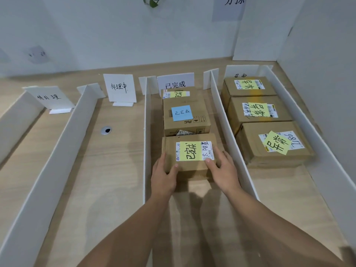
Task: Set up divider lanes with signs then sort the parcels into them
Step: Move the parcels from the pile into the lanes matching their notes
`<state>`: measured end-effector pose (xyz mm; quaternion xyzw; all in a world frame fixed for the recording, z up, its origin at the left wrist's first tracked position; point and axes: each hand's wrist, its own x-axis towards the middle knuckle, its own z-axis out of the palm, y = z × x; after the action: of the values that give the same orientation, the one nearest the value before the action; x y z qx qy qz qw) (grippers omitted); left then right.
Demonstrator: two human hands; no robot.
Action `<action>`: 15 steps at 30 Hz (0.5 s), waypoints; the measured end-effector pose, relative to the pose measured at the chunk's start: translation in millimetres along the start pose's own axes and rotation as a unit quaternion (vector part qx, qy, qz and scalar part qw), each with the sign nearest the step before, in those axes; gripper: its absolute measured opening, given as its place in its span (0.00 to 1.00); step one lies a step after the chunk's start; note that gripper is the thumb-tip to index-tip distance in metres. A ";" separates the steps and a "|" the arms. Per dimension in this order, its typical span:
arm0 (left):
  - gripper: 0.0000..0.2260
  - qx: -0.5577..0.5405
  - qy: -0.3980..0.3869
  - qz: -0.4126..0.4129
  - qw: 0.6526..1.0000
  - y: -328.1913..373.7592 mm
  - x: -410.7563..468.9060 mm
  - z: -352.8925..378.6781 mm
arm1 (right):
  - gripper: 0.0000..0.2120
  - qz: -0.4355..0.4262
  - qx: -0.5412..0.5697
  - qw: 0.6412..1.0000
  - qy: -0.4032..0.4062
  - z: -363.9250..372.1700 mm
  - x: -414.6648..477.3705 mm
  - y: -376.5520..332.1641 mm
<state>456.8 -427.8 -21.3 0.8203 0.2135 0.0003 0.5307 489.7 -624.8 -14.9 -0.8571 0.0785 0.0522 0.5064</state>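
Looking down on the wooden table (107,170), I am seeing both hands gripping the nearest box (189,169) in the centre of the frame. The left hand (163,171) is clasping its left side, with the thumb lying on top; the right hand (221,168) is curling over its right edge, with the thumb pressing on the white label (207,151). A yellow note (189,151) is sticking to that label. The box is lying in the lane between the left divider (147,132) and the right divider (229,122), just in front of a box with a blue note (185,122); a third box (177,89) is sitting behind that one, below a white sign (176,81). At the right of the frame a row of boxes (250,147) with yellow notes is filling the next lane. At upper left two more signs are standing, a small sign (49,97) and a tall sign (119,87).
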 end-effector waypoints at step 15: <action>0.24 -0.098 0.165 0.155 0.969 -20.6 -109.2 -210.9 | 0.22 -0.210 0.028 0.977 -0.012 107.6 -142.5 -144.8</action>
<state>302.4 -275.3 77.5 0.7761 0.1673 0.2389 0.5590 375.8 -450.1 81.8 -0.8391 -0.1075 -0.0470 0.5311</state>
